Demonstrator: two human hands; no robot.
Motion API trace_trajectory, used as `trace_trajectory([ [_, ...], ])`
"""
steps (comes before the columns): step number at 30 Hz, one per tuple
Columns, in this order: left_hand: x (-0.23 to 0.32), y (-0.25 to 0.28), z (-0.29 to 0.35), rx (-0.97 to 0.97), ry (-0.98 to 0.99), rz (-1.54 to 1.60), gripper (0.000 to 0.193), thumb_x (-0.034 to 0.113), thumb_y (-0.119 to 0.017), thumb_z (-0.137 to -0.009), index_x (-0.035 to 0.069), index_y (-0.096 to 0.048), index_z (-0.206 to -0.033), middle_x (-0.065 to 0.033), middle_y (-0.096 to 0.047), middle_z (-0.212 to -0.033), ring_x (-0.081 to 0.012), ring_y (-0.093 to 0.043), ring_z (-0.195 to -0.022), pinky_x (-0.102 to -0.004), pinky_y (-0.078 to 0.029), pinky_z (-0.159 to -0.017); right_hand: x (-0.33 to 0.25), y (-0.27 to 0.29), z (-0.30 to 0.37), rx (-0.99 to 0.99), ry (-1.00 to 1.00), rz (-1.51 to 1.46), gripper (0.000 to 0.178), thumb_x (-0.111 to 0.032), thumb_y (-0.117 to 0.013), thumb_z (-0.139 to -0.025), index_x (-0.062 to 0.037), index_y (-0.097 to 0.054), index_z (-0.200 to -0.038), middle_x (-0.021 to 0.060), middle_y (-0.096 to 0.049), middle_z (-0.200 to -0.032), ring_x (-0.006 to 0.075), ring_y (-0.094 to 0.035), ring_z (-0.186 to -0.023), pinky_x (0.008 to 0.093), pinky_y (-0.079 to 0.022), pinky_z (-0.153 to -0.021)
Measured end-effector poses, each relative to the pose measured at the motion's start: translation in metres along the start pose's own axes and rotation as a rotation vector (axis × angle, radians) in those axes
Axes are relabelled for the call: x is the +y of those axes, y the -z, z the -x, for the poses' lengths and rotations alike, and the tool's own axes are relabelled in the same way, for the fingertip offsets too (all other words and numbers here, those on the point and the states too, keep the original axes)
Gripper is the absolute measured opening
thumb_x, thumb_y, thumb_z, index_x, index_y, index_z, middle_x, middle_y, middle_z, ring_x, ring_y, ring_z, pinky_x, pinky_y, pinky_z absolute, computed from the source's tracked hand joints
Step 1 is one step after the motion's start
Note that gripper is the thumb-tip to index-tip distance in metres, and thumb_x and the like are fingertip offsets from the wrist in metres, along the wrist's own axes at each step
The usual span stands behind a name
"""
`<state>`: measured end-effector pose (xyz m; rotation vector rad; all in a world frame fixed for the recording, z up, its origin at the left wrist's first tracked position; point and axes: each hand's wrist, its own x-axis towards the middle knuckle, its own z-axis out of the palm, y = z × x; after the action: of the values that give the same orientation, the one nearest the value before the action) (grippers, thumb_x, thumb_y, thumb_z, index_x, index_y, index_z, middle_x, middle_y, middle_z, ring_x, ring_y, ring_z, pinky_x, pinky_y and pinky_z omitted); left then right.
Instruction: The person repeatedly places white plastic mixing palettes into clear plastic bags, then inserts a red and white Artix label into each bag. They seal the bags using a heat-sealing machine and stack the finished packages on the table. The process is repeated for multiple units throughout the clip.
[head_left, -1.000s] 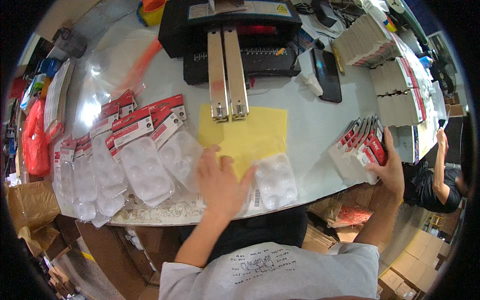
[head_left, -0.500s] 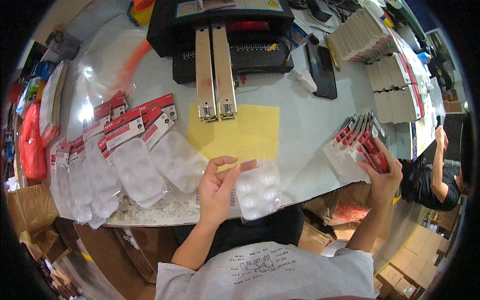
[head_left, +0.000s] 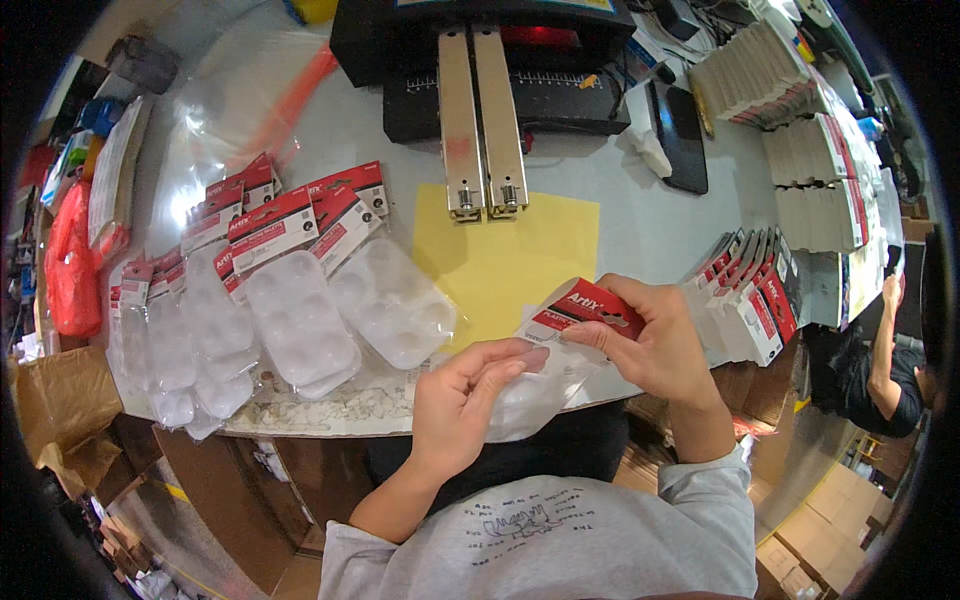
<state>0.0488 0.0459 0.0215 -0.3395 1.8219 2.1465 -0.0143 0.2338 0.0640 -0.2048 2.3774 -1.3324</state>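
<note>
My left hand (head_left: 468, 398) grips a clear plastic bag (head_left: 540, 395) with a white tray inside, held over the table's near edge. My right hand (head_left: 655, 340) pinches a folded red and white header card (head_left: 585, 308) at the bag's top. Just beyond them a yellow sheet (head_left: 510, 262) lies on the table (head_left: 650, 215) under the two long metal arms of a black machine (head_left: 480, 120). Finished bagged trays with red header cards (head_left: 290, 290) are fanned out to the left. A row of loose red and white cards (head_left: 748, 290) stands to the right.
Stacks of white card bundles (head_left: 815, 150) line the right side. A black flat device (head_left: 683, 130) lies by the machine. Cardboard boxes (head_left: 55, 395) sit at the lower left, red bags (head_left: 70, 260) at the left. Another person (head_left: 885, 370) stands at the far right.
My left hand lifted a bagged tray off the table toward me. My right hand left the card row at the right and brought a red card to the bag's top.
</note>
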Motion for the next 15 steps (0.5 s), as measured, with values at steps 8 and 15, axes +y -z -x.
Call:
trace_trajectory([
  [8,-0.005,0.002,0.0,0.101,-0.133,-0.309,0.014,0.014,-0.06,-0.087,0.001,-0.063,-0.093,-0.0086,-0.063,-0.069,-0.0091,-0.054,-0.057,-0.0229,-0.044,-0.055,0.005,-0.006,-0.007,-0.072,0.13,0.088,0.029,-0.027,-0.071,-0.074,-0.0016,-0.059,-0.082,0.018,-0.056,-0.063,0.0357,-0.054,-0.056,0.0344,-0.042,-0.05],
  [15,-0.006,0.003,-0.004,0.091,-0.183,-0.395,0.014,0.014,-0.061,-0.087,0.0,-0.064,-0.087,-0.0061,-0.059,-0.063,-0.0082,-0.05,-0.053,-0.0222,-0.041,-0.052,0.006,-0.004,-0.014,-0.001,0.297,0.258,0.025,-0.017,-0.075,-0.069,-0.0004,-0.062,-0.082,0.0114,-0.057,-0.063,0.0169,-0.054,-0.053,0.0285,-0.043,-0.053],
])
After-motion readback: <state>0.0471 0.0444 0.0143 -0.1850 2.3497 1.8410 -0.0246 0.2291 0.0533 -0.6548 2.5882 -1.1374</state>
